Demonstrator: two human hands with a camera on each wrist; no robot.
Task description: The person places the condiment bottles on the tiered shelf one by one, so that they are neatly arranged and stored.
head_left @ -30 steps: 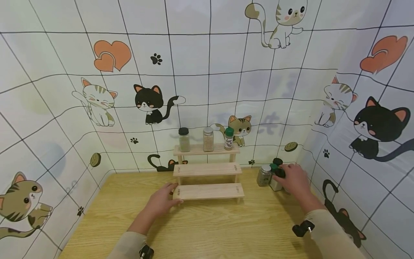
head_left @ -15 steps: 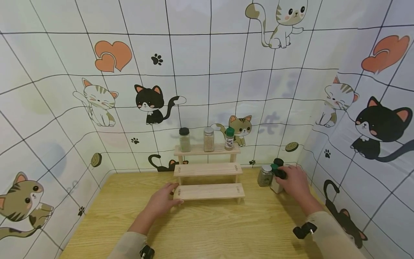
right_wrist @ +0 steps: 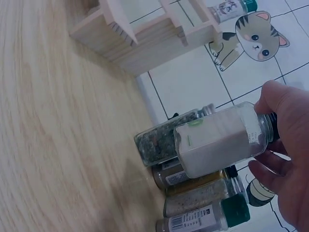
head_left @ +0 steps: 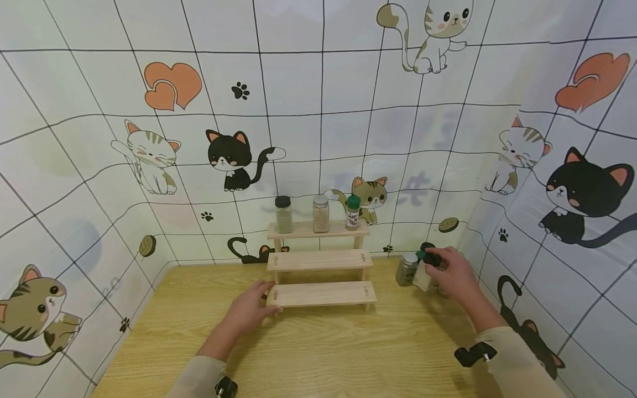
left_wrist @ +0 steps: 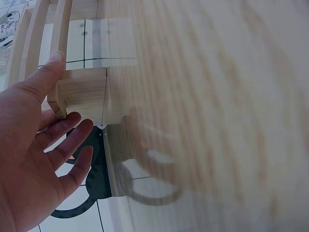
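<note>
Jar with the white stuff (right_wrist: 215, 142) is in the right grip (head_left: 457, 275), pinched up at its black lid (right_wrist: 273, 128), and it looks to be just off the worktop (head_left: 318, 348). Main thing spatially imo: the wooden rack (head_left: 320, 260) sits to the left of that jar, and the jar's long axis leans, lid end up by the right grip, base down and toward the rack. Left grip (head_left: 249, 307) is nearer the rack, pinching its left front end. Counts: one rack, three tiers, three jars, all up top: one black-capped jar (head_left: 283, 218), one silver-capped jar (head_left: 320, 216), one green-capped jar (head_left: 353, 216). Beside the held one I get at least four more: herb jar (head_left: 407, 271), brown jar (right_wrist: 169, 176), speckled jar (right_wrist: 198, 199), green-topped bottle (right_wrist: 203, 220). They overlap badly though, so don't hold me to that.
</note>
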